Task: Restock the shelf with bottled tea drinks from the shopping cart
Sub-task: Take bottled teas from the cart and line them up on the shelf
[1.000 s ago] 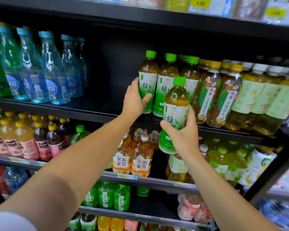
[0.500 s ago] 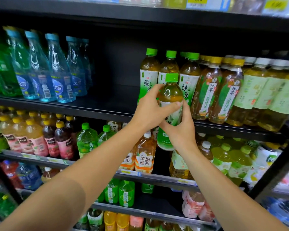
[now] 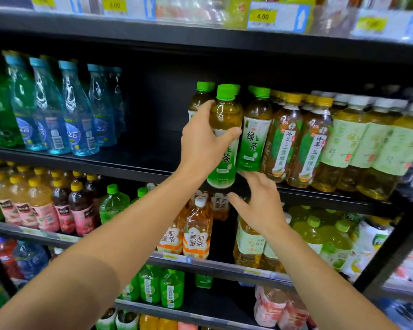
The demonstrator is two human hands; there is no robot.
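On the black shelf (image 3: 134,160), right at its front lip, sits the green-cap tea row: I count three bottles with plain view up front, more caps behind, can't count those. To the left, about five blue bottles (image 3: 80,120); to the right, two yellow-cap teas (image 3: 312,141). Left hand (image 3: 202,141) is wrapped around one green tea bottle (image 3: 224,120), upright, its base over the shelf lip. Right hand (image 3: 258,206) is just below it, fingers spread, gripping nothing.
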